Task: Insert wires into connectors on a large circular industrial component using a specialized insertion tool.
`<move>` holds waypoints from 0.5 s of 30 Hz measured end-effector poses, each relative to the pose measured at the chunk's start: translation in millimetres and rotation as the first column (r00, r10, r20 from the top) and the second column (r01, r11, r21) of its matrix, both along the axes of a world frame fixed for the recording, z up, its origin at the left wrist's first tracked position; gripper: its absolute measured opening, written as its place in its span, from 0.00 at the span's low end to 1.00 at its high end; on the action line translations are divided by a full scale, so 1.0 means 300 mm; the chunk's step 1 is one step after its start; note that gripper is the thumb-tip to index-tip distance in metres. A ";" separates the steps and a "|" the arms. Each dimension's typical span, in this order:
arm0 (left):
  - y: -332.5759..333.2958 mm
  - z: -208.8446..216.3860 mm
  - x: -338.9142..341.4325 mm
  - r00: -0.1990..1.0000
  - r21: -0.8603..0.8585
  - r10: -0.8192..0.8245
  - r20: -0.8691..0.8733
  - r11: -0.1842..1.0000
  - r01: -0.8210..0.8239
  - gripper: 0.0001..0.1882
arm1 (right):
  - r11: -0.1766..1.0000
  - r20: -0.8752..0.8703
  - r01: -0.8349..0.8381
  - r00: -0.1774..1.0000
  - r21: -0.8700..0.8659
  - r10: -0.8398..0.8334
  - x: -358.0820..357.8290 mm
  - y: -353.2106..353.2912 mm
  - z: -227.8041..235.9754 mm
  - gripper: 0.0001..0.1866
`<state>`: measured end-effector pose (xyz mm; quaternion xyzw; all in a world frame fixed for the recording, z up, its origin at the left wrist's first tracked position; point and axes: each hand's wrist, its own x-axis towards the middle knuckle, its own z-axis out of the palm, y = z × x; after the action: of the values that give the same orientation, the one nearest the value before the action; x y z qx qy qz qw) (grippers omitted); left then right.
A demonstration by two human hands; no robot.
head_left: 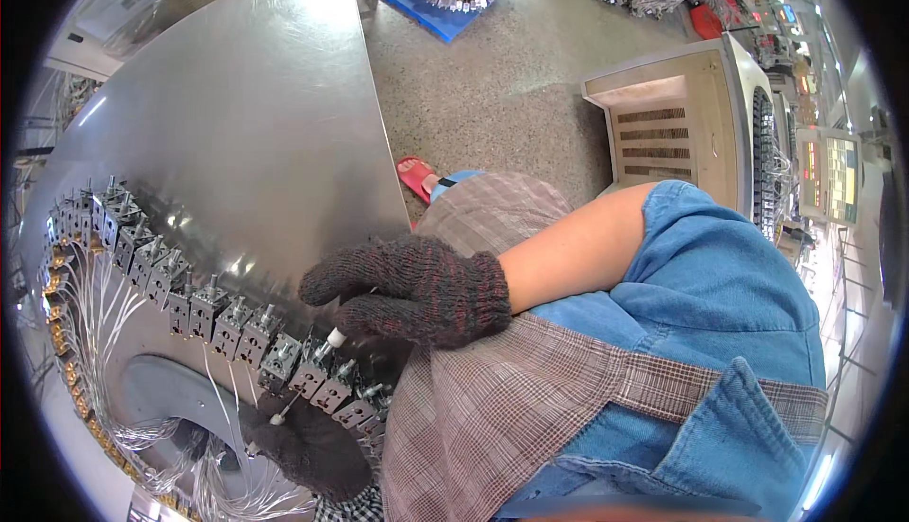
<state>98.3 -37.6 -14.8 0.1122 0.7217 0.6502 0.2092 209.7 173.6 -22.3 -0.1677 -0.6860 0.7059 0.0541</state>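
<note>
My right hand point(417, 290), in a dark knit glove, reaches over the metal table's near edge. Its thumb and fingers stretch left with a gap between them and nothing in the gap. Just below the thumb stands a small white cylindrical tip point(334, 337), by a row of metal clamp blocks point(254, 337) with screws on top. Lower down, my left hand point(317, 451), gloved and with a checked sleeve, is beside the blocks' lower side. Its fingers close around a thin white wire point(276, 419) with a pale end; the fingertips are partly hidden.
The shiny metal tabletop point(256, 96) lies beyond the blocks. Bundles of white wires point(104, 333) run from the curved row to a grey round hub point(170, 385). A wooden cabinet point(663, 124) stands right; a blue board point(445, 20) with wire bundles lies on the floor.
</note>
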 end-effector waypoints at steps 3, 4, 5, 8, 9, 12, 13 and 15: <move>0.007 0.003 0.001 0.969 0.191 0.053 0.241 0.977 -0.100 0.21 | 0.999 -0.058 0.021 0.998 0.045 -0.018 0.004 -0.001 0.000 0.17; 0.006 0.002 -0.001 0.970 0.191 0.055 0.238 0.976 -0.102 0.21 | 0.997 -0.081 0.030 0.996 0.077 -0.024 0.005 0.001 0.003 0.17; 0.003 0.000 -0.006 0.975 0.151 0.054 0.216 0.985 -0.088 0.21 | 0.997 -0.085 0.029 0.996 0.075 -0.023 0.005 0.004 0.010 0.17; -0.013 -0.002 -0.032 0.961 0.174 0.010 0.277 0.983 -0.061 0.21 | 1.000 -0.028 -0.012 1.000 0.018 0.012 -0.001 0.011 0.031 0.17; -0.015 0.001 -0.036 0.933 0.237 -0.036 0.358 0.970 -0.053 0.21 | 1.000 -0.022 -0.005 1.000 0.003 0.005 -0.003 0.009 0.034 0.17; 0.010 0.008 -0.020 0.940 0.377 -0.074 0.332 0.924 -0.060 0.19 | 0.997 -0.016 0.041 0.999 -0.060 -0.042 -0.003 0.011 0.013 0.17; 0.024 -0.005 -0.025 0.941 0.376 -0.068 0.332 0.924 -0.066 0.19 | 0.990 -0.015 0.080 0.997 -0.116 -0.082 -0.003 0.014 0.000 0.17; 0.008 0.043 -0.018 0.908 0.173 0.057 0.415 0.975 -0.140 0.23 | 0.973 -0.179 0.035 0.984 0.227 0.006 0.009 0.045 0.001 0.17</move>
<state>92.8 -35.2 -1.9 -0.0420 0.5985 0.7377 0.3095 212.4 187.0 -22.0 -0.1015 -0.7540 0.6338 0.1393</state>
